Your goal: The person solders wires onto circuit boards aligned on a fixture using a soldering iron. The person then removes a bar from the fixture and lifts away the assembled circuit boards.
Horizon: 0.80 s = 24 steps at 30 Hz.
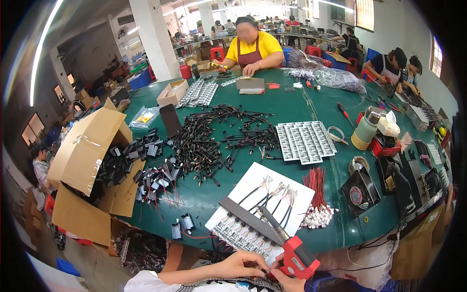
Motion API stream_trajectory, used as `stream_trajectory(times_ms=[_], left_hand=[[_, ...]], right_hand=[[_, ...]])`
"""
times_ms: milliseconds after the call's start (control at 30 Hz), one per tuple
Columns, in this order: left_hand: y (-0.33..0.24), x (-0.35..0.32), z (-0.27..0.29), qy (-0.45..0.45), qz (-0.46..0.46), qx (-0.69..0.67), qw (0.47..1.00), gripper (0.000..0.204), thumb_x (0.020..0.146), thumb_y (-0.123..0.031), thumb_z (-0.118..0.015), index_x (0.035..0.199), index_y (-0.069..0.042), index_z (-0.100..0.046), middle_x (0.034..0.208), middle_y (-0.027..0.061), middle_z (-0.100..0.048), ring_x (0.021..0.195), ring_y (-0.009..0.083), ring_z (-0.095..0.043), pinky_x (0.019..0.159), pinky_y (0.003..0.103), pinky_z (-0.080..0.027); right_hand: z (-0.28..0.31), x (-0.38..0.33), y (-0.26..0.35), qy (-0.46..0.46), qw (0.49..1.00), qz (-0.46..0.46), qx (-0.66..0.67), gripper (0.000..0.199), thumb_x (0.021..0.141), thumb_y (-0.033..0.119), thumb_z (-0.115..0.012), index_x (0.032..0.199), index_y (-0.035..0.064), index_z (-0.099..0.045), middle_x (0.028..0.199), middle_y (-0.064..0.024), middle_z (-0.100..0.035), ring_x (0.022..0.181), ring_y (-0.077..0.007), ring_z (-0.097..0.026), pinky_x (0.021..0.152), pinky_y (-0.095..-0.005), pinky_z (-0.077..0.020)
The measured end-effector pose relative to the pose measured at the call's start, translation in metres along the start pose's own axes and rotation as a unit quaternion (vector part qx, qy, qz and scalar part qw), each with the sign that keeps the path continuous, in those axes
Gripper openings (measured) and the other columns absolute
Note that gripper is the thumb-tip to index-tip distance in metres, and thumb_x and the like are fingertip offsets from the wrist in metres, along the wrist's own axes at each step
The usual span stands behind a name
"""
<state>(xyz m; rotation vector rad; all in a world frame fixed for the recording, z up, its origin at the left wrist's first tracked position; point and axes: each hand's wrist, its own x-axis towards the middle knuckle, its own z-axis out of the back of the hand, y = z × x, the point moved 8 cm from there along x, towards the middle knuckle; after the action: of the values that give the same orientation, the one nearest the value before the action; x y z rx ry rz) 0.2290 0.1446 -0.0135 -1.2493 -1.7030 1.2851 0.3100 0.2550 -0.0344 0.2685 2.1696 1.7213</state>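
At the near table edge both of my hands are close together. My left hand [241,265] has its fingers curled in a pinch on a small dark piece [265,272], too small to name. My right hand [289,282] is closed beneath a red and black soldering gun [297,258], whose grip is partly hidden. Its metal tip points away and left, above a dark strip [250,219] lying across a white board [253,182]. On the board, black cables with thin wires fan out beyond the strip. A row of small circuit boards [238,238] lies on its near side.
Black cable pieces [199,141] pile mid-table, left of circuit panels [306,141]. Red wires with white connectors [316,199] lie right of the board. A cardboard box [87,146] of black housings stands left; a small fan [360,192] stands right. Across sits a person in yellow [262,48].
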Motion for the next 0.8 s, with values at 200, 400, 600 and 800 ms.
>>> stream_trajectory(times_ms=[200,400,600,800], left_hand=[[-0.009,-0.002,0.006,-0.013,-0.021,0.079,0.997,0.016,0.089,-0.007,-0.066,0.102,0.001,-0.064,0.089,0.0031,-0.064,0.081,0.0081,-0.060,0.072,0.023,-0.048],[-0.016,-0.012,0.004,0.004,-0.055,0.183,0.982,0.017,0.087,-0.010,-0.067,0.101,0.000,-0.065,0.095,0.0092,-0.067,0.086,0.0164,-0.064,0.077,0.028,-0.049],[-0.015,-0.021,-0.004,0.007,-0.076,0.182,0.980,0.017,0.085,-0.010,-0.068,0.099,0.000,-0.065,0.092,0.0095,-0.067,0.084,0.0189,-0.064,0.077,0.028,-0.050],[-0.050,-0.048,0.018,-0.137,-0.235,0.540,0.797,0.028,0.070,-0.002,-0.066,0.098,-0.003,-0.066,0.085,0.0102,-0.063,0.072,0.0249,-0.064,0.059,0.033,-0.053]], right_hand=[[-0.005,0.004,-0.004,0.021,0.999,0.018,-0.029,0.031,0.083,0.004,-0.071,0.110,0.0051,-0.056,0.095,-0.0027,-0.060,0.089,-0.0114,-0.059,0.076,-0.0268,-0.0495],[-0.009,-0.006,-0.023,0.034,0.999,0.001,-0.001,0.031,0.084,0.001,-0.068,0.111,0.0047,-0.054,0.095,-0.0033,-0.059,0.087,-0.0114,-0.059,0.073,-0.0256,-0.0494],[-0.009,-0.020,-0.002,0.002,0.986,0.066,-0.155,0.027,0.085,0.009,-0.068,0.107,0.0011,-0.055,0.093,-0.0085,-0.061,0.082,-0.0188,-0.062,0.070,-0.0304,-0.0514],[0.008,-0.023,0.033,-0.083,0.993,0.078,-0.015,0.021,0.076,0.007,-0.060,0.093,-0.0018,-0.051,0.069,-0.0086,-0.057,0.058,-0.0161,-0.056,0.054,-0.0274,-0.0472]])
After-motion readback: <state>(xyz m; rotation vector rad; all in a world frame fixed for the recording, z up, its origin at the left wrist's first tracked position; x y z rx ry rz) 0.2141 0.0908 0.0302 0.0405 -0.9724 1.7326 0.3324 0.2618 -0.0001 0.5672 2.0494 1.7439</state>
